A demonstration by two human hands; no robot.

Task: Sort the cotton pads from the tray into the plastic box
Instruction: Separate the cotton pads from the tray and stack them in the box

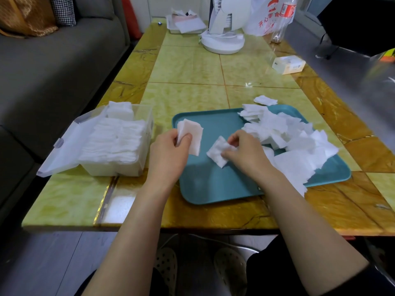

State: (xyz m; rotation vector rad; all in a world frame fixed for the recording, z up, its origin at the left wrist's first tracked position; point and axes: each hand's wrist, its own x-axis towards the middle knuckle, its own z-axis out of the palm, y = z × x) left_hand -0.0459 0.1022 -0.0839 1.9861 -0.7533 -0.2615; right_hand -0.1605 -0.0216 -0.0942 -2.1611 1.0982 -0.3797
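A teal tray [213,184] lies on the table with a loose heap of white square cotton pads [286,133] over its right half. My left hand [168,154] holds a small stack of pads [191,133] upright above the tray's left edge. My right hand [245,150] pinches one pad [218,153] just above the tray's middle. To the left stands the clear plastic box [141,167], lid hinged open, filled with rows of stacked pads [113,142].
One stray pad [265,100] lies on the table beyond the tray. Farther back stand a white fan [223,39], a small carton [288,64], a plastic bag [269,16] and a white tray of papers [186,24]. A grey sofa [53,71] borders the table's left.
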